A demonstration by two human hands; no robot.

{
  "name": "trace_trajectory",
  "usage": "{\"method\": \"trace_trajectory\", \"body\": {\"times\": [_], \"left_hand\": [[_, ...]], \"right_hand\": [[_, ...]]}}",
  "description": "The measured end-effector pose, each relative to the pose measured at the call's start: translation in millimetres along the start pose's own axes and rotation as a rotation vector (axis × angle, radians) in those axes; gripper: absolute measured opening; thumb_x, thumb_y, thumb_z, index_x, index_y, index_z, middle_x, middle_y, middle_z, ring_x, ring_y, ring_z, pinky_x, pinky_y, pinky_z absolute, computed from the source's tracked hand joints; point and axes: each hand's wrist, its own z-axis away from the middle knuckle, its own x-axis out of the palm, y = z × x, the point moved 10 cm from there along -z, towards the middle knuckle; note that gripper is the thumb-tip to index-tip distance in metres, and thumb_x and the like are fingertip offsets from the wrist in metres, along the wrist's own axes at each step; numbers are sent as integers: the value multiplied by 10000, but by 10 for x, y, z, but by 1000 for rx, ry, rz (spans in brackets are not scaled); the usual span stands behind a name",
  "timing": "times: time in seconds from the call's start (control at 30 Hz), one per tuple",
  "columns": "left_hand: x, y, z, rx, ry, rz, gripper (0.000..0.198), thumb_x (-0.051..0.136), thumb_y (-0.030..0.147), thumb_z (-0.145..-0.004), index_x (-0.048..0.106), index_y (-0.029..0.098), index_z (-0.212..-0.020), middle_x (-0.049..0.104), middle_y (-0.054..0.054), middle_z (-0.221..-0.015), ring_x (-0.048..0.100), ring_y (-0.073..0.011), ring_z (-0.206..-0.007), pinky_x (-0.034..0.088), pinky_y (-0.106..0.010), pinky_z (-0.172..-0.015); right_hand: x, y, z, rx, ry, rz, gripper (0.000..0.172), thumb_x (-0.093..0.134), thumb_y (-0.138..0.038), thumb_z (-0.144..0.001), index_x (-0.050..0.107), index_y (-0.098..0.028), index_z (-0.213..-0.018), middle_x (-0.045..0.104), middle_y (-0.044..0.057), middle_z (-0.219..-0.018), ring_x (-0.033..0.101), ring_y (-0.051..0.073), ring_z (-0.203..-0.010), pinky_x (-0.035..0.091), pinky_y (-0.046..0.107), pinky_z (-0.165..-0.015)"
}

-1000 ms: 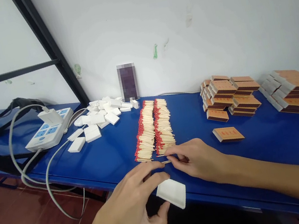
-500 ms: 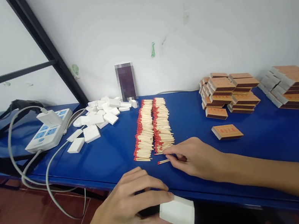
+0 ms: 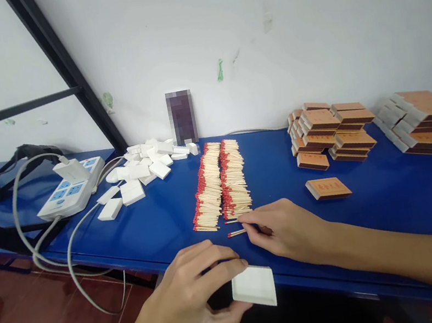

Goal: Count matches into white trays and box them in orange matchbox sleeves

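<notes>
We are pinching a white matchbox tray [image 3: 254, 287] between the thumb and fingers of our left hand [image 3: 201, 292], holding it by the near edge of the blue table [image 3: 397, 193]. Our right hand [image 3: 285, 233] is resting by two loose matches [image 3: 235, 233] at the near end of the right match row [image 3: 233, 180]; we cannot tell whether its fingertips are pinching one. The left match row [image 3: 209, 190] is lying just beside. White trays [image 3: 133, 191] are lying heaped far left, and a single matchbox [image 3: 328, 188] is lying nearer than the stacked matchboxes [image 3: 321, 119] on the right.

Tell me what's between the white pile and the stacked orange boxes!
Two rows of red-tipped matches lie on the blue table between them, in the head view.
</notes>
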Motion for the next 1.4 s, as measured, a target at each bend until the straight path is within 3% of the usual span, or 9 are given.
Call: {"method": "trace_trajectory", "body": {"times": [0.27, 0.57, 0.83, 1.13, 1.4], "left_hand": [[-9, -6, -5, -2, 13, 6, 342, 668, 227, -810, 609, 170, -1142, 714, -90, -988, 697, -209, -831, 598, -354, -748], [21, -20, 5, 2, -7, 24, 360, 689, 209, -792, 609, 152, -1138, 705, -97, -993, 685, -218, -827, 587, -362, -725], [30, -23, 6, 0, -19, 42, 367, 686, 197, -797, 602, 142, -1149, 699, -103, -1005, 667, -210, -822, 564, -351, -704], [20, -86, 1, -69, -27, -80, 296, 662, 258, -815, 611, 160, -1090, 697, -86, -1030, 659, -237, -910, 488, -399, -819], [58, -98, 2, -82, -55, -95, 305, 672, 244, -797, 598, 164, -1083, 683, -93, -1068, 638, -247, -913, 444, -394, -798]], "right_hand": [[32, 23, -20, 47, -59, -25, 244, 481, -178, -922, 714, -170, -853, 661, 12, -637, 574, 130, -560, 376, 252, -572], [-62, 11, -17, 19, 20, -117, 247, 497, -161, -881, 688, -172, -726, 511, -48, -507, 400, 85, -459, 317, 227, -512], [-54, -12, -14, 8, 18, -123, 265, 498, -155, -878, 661, -175, -670, 542, -34, -525, 438, 85, -468, 328, 231, -521], [-32, -27, -26, 7, -34, -170, 213, 515, -108, -828, 642, -172, -670, 525, -46, -536, 396, 79, -481, 304, 220, -501], [-95, 2, 1, 14, 66, -145, 167, 547, -121, -815, 706, -157, -777, 545, -43, -523, 450, 76, -465, 332, 210, -513]]}}
